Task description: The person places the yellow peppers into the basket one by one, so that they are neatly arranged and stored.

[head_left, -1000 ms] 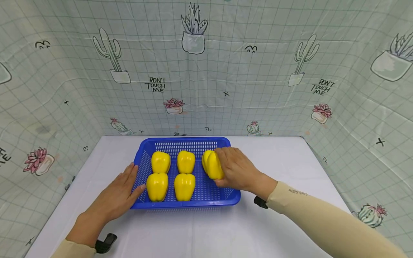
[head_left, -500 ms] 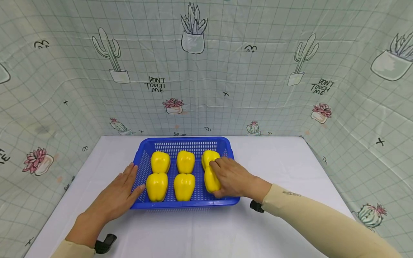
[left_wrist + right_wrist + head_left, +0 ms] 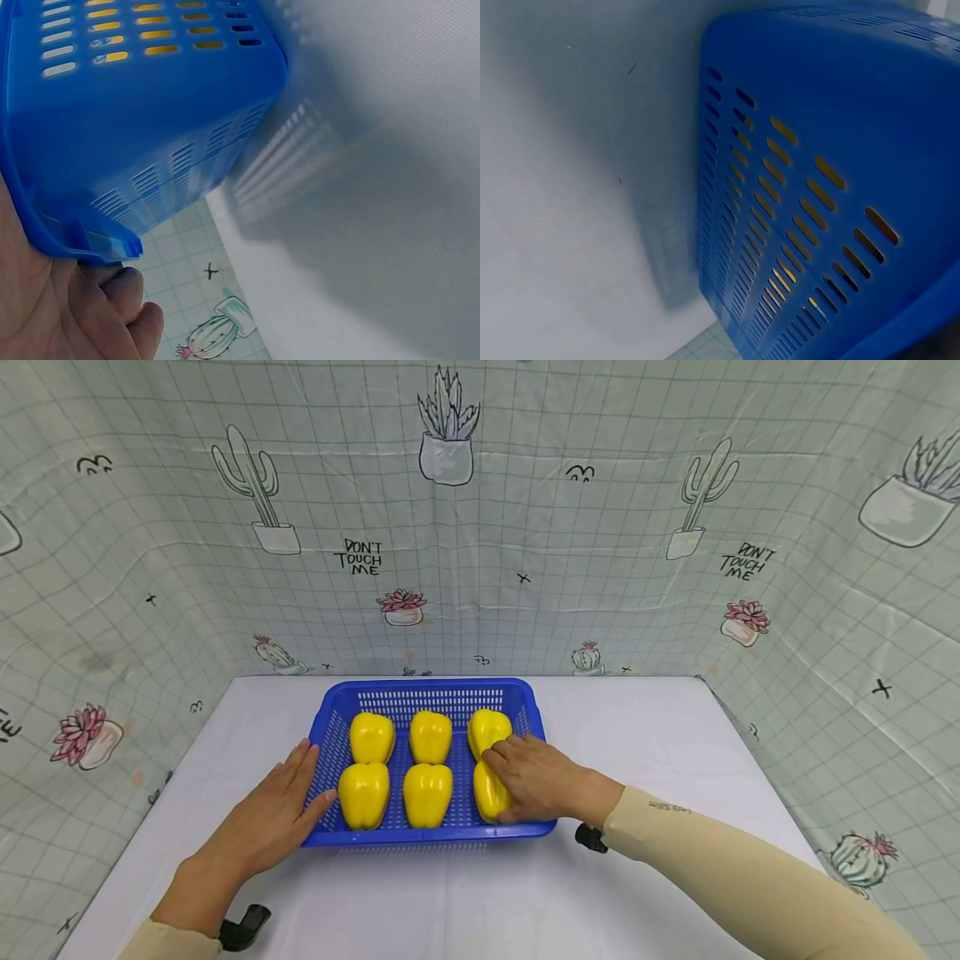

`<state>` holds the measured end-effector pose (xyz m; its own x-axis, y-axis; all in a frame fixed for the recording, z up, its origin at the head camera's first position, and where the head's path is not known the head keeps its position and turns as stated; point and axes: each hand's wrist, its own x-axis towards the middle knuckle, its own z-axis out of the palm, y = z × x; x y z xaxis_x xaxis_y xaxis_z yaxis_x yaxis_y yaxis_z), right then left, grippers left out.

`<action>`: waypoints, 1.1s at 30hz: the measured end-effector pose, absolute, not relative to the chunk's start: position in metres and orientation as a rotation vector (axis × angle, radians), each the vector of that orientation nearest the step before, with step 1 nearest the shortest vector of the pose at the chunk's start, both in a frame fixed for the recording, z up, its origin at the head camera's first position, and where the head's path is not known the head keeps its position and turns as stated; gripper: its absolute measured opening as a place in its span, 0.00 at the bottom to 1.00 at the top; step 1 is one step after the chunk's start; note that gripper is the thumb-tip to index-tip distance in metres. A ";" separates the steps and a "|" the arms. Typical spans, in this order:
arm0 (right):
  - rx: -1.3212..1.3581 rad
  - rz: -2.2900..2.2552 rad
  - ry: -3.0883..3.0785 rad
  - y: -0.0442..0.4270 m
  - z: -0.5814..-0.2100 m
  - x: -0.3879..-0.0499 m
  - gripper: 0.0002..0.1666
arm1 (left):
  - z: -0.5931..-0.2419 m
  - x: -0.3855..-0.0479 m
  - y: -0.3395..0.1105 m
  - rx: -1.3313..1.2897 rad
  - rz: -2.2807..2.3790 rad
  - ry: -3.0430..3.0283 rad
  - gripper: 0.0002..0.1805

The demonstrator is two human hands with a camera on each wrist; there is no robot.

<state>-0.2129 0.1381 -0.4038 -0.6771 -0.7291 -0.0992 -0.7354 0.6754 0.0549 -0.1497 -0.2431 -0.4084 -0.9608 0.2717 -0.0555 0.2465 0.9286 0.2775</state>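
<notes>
In the head view, a blue perforated plastic basket (image 3: 420, 836) holds several yellow bell peppers, standing in two rows. My right hand (image 3: 536, 781) grips the front-right bell pepper (image 3: 490, 792), its fingers over the far side and its thumb at the near side; the palm hides much of that pepper. Just behind it is the back-right bell pepper (image 3: 489, 732). On the basket's left rim rests my left hand (image 3: 266, 814), fingers extended and thumb apart along the edge. The left wrist view shows that hand (image 3: 90, 315) against the rim. The right wrist view shows the basket's side wall (image 3: 907, 135), with no fingers visible.
The basket stands on a white-covered table (image 3: 450, 910). A patterned curtain (image 3: 487, 527) with cactus drawings encloses the back and sides. Black wrist-camera mounts (image 3: 245, 928) hang below both wrists.
My right hand has moved toward the front of the basket and downward with the bell pepper, uncovering the back-right one. My left hand has kept its place on the rim.
</notes>
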 end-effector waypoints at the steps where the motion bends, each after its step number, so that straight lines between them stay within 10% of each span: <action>1: -1.224 0.142 2.806 0.138 -0.404 -0.213 0.48 | -0.409 -0.150 -0.243 0.402 0.410 2.994 0.47; 33: -1.160 0.100 2.845 0.142 -0.405 -0.211 0.54 | -0.409 -0.151 -0.243 0.411 0.397 2.997 0.47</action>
